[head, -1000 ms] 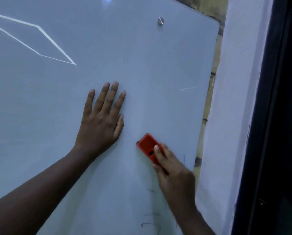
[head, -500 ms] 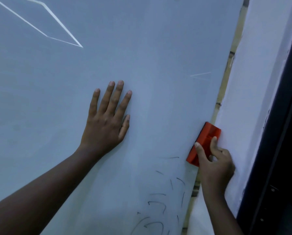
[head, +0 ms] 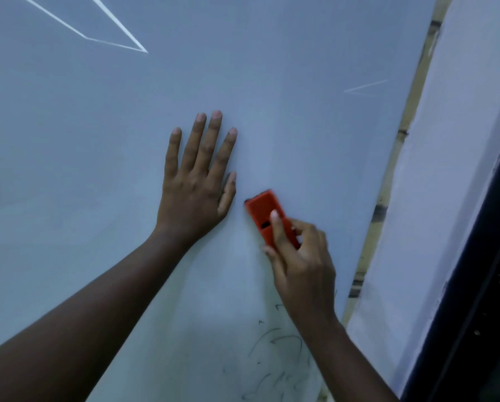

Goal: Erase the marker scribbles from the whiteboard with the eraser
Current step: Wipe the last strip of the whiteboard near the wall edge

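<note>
A large whiteboard (head: pixel 301 68) fills most of the view. My left hand (head: pixel 198 184) lies flat on it with straight, spread fingers. Just right of that hand, my right hand (head: pixel 298 256) grips an orange eraser (head: pixel 262 208) pressed against the board, index finger along its back. Thin dark marker scribbles (head: pixel 275 346) sit low on the board, below the eraser and partly hidden by my right forearm.
The board's right edge (head: pixel 411 117) runs diagonally, with a strip of tan wall behind it. A white wall panel (head: pixel 446 169) and a dark frame (head: pixel 492 300) stand to the right. Bright reflected lines (head: pixel 112 43) cross the board's upper left.
My right hand has swept the eraser from the board's right edge back left, to just beside my left hand. The left hand has stayed flat on the board.
</note>
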Demonstrator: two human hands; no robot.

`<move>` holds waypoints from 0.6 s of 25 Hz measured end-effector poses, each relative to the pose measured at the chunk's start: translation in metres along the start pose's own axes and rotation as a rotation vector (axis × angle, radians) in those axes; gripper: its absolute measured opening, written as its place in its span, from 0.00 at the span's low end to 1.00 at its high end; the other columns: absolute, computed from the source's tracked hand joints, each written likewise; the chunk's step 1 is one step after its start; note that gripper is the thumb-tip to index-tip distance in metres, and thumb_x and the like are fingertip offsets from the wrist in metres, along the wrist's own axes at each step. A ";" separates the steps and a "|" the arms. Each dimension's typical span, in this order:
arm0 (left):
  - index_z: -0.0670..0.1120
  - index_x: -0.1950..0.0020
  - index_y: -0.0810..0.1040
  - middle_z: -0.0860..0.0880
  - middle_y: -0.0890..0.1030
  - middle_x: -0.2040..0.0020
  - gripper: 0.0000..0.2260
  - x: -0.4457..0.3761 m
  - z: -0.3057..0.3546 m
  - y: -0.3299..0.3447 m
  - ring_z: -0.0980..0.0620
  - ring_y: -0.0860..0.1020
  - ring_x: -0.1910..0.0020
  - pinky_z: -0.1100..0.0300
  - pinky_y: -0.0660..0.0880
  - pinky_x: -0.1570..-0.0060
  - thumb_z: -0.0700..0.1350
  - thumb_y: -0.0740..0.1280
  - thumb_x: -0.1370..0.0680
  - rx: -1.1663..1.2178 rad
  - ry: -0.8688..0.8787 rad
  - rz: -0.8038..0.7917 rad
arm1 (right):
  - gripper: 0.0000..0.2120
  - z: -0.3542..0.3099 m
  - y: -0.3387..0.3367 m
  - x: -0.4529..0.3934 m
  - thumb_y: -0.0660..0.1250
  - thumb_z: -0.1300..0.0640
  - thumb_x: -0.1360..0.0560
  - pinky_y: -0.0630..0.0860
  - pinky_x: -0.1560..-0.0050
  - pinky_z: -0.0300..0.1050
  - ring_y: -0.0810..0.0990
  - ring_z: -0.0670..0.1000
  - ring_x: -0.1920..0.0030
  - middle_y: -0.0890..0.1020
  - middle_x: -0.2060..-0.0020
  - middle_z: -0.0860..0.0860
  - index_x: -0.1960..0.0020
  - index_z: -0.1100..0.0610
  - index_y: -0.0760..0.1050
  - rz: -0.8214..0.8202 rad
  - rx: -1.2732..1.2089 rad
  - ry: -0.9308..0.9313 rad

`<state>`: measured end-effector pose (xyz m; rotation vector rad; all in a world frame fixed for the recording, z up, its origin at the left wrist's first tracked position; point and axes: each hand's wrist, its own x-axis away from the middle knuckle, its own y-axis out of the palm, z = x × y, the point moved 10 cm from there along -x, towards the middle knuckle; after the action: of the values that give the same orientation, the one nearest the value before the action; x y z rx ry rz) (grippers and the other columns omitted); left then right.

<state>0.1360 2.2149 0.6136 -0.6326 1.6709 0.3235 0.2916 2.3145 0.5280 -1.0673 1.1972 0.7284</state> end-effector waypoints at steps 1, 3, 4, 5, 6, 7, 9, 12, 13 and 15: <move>0.42 0.13 0.55 0.38 0.54 0.14 0.29 0.002 0.000 0.000 0.38 0.52 0.14 0.35 0.52 0.17 0.51 0.56 0.12 0.002 0.000 0.002 | 0.30 0.015 -0.007 -0.009 0.74 0.52 0.23 0.78 0.57 0.49 0.76 0.56 0.48 0.78 0.44 0.57 0.23 0.53 0.72 0.030 -0.007 0.074; 0.42 0.14 0.56 0.38 0.55 0.14 0.28 0.007 0.001 -0.001 0.38 0.53 0.15 0.35 0.52 0.18 0.51 0.56 0.12 0.009 -0.004 0.011 | 0.28 0.055 -0.020 -0.022 0.73 0.51 0.22 0.75 0.55 0.47 0.77 0.57 0.47 0.77 0.45 0.57 0.24 0.52 0.73 0.090 -0.048 0.267; 0.42 0.14 0.56 0.38 0.55 0.14 0.28 0.011 0.001 0.000 0.38 0.54 0.15 0.35 0.52 0.17 0.51 0.56 0.12 0.015 -0.008 0.011 | 0.27 0.077 -0.026 -0.022 0.73 0.51 0.22 0.74 0.54 0.46 0.77 0.58 0.47 0.77 0.45 0.56 0.24 0.51 0.74 0.107 -0.058 0.350; 0.42 0.14 0.56 0.38 0.55 0.14 0.28 0.015 0.001 0.001 0.38 0.54 0.15 0.35 0.52 0.17 0.51 0.56 0.12 0.019 -0.010 0.007 | 0.27 0.098 -0.032 -0.020 0.73 0.50 0.22 0.73 0.52 0.47 0.77 0.58 0.47 0.77 0.46 0.56 0.24 0.51 0.73 0.116 -0.058 0.415; 0.41 0.14 0.56 0.38 0.55 0.14 0.28 0.020 0.001 0.002 0.38 0.53 0.15 0.36 0.52 0.17 0.51 0.56 0.12 0.018 -0.012 0.001 | 0.27 0.116 -0.037 -0.014 0.72 0.49 0.21 0.72 0.50 0.47 0.78 0.59 0.47 0.77 0.46 0.57 0.24 0.52 0.72 0.123 -0.055 0.467; 0.41 0.14 0.56 0.38 0.55 0.14 0.28 0.024 0.002 0.002 0.38 0.53 0.15 0.36 0.51 0.17 0.51 0.57 0.12 0.014 -0.013 -0.004 | 0.29 0.131 -0.043 -0.009 0.72 0.49 0.21 0.71 0.49 0.47 0.79 0.60 0.48 0.77 0.45 0.57 0.22 0.52 0.70 0.129 -0.050 0.513; 0.41 0.14 0.56 0.38 0.54 0.14 0.29 0.033 0.004 0.003 0.38 0.53 0.14 0.36 0.51 0.17 0.51 0.57 0.12 0.017 -0.016 -0.010 | 0.34 0.151 -0.050 0.000 0.72 0.49 0.20 0.70 0.46 0.47 0.79 0.60 0.46 0.78 0.43 0.58 0.18 0.52 0.63 0.114 -0.039 0.607; 0.41 0.14 0.55 0.38 0.54 0.14 0.29 0.047 0.007 0.006 0.38 0.53 0.14 0.35 0.51 0.17 0.51 0.57 0.12 0.028 -0.024 -0.020 | 0.41 0.151 -0.051 0.003 0.74 0.50 0.23 0.73 0.42 0.50 0.80 0.60 0.44 0.79 0.40 0.58 0.16 0.52 0.57 0.114 -0.076 0.652; 0.41 0.14 0.55 0.38 0.54 0.14 0.29 0.051 0.008 0.007 0.38 0.53 0.14 0.35 0.51 0.17 0.51 0.57 0.12 0.027 -0.024 -0.024 | 0.40 0.141 -0.050 0.002 0.75 0.51 0.24 0.73 0.43 0.49 0.80 0.60 0.45 0.80 0.42 0.58 0.18 0.54 0.60 0.116 -0.076 0.621; 0.41 0.14 0.55 0.38 0.54 0.14 0.29 0.057 0.010 0.008 0.38 0.53 0.15 0.35 0.52 0.18 0.51 0.57 0.12 0.022 -0.021 -0.026 | 0.37 0.112 -0.037 0.004 0.77 0.51 0.26 0.71 0.49 0.47 0.79 0.59 0.47 0.80 0.46 0.57 0.21 0.56 0.67 0.075 -0.056 0.527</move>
<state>0.1341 2.2141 0.5551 -0.6323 1.6423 0.2920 0.3671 2.4044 0.5357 -1.3138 1.6789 0.5534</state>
